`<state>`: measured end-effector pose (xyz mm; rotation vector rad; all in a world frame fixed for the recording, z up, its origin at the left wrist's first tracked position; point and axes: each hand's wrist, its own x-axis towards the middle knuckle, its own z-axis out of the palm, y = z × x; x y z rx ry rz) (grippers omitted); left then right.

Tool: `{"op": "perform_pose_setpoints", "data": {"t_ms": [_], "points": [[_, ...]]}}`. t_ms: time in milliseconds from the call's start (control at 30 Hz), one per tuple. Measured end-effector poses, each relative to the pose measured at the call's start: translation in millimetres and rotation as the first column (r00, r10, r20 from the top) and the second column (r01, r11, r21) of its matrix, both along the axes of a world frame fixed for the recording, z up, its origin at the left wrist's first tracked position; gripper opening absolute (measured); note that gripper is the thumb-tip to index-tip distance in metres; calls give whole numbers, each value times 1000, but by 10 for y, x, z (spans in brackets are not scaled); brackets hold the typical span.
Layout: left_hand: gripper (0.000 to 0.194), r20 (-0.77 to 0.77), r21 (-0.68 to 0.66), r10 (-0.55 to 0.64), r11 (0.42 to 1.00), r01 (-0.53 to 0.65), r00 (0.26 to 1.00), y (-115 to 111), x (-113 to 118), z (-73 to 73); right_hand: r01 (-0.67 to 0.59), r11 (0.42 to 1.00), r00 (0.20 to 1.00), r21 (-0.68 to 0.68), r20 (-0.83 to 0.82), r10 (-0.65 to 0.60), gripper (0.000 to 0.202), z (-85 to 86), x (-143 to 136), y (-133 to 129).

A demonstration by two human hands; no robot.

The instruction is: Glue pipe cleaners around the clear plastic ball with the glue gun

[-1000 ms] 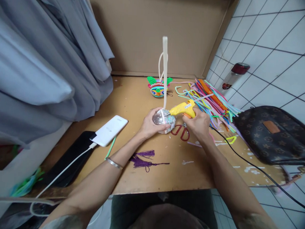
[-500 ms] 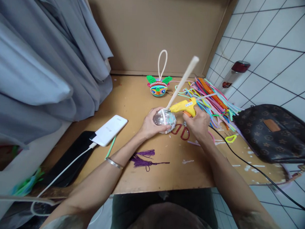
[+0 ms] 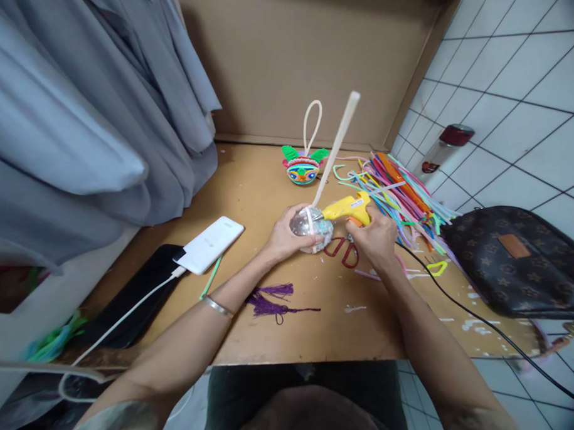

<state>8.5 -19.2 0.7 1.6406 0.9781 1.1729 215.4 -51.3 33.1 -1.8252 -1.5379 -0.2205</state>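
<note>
My left hand (image 3: 289, 234) is closed around a clear ball (image 3: 302, 223), partly covered with pale fuzzy trim on its right side. A white pipe cleaner (image 3: 337, 148) runs over the ball and sticks up from its top. In my right hand (image 3: 375, 235) is a yellow glue gun (image 3: 346, 207), its nozzle at the upper right of the ball; whether it touches cannot be made out. Red-handled scissors (image 3: 350, 253) lie below the glue gun, their blades mostly hidden. Purple tassels (image 3: 272, 300) rest nearer the table's front edge.
A colourful animal-face ornament (image 3: 302, 168) stands behind the ball. Many pipe cleaners (image 3: 401, 187) are heaped at the right, near a brown bag (image 3: 515, 267). The glue gun's black cord (image 3: 458, 299) crosses the right side. A white power bank (image 3: 210, 244) and black phone-like slab (image 3: 138, 301) lie left.
The view has shifted slightly. The white pipe cleaner's free end leans less to the right. The glue gun's nozzle has moved slightly away from the pipe cleaner's base; both hands keep their grips.
</note>
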Motion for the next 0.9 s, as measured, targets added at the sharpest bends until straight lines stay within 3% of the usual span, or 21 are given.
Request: {"op": "perform_pose_setpoints", "data": {"t_ms": [900], "points": [[77,-10,69,-13,998,13,1000,-34,5,37,-5,1000,1000,-24,18,6,28,-7,20,34]]}}
